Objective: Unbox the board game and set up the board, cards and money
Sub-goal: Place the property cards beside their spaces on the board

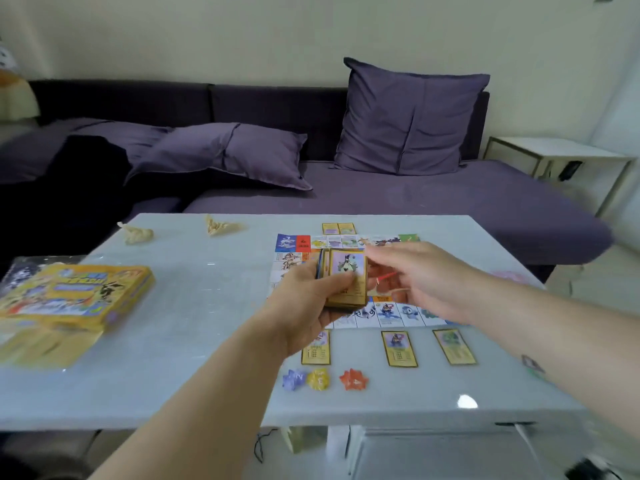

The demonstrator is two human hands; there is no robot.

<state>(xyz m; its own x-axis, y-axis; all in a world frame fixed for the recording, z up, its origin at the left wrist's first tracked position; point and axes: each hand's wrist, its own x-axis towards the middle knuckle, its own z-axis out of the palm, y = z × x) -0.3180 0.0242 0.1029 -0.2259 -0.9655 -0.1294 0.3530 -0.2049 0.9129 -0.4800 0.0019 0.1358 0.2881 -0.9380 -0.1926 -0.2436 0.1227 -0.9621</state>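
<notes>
Our left hand (306, 301) grips the card deck (347, 277) above the board (405, 311); our right hand (419, 277) meets its edge, grasp unclear.

A "2" is read on the purple star-shaped plastic token (292, 378), a "4" on the orange star-shaped token (353, 380); print on the yellow cardboard box (76, 296) is blurred beyond reading.

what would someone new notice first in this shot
The two hands at the centre: the left hand grips a stack of yellow-bordered cards above the game board, with the right hand beside it. Next, the bright yellow game box on the left of the table, and the purple sofa filling the background.
</notes>
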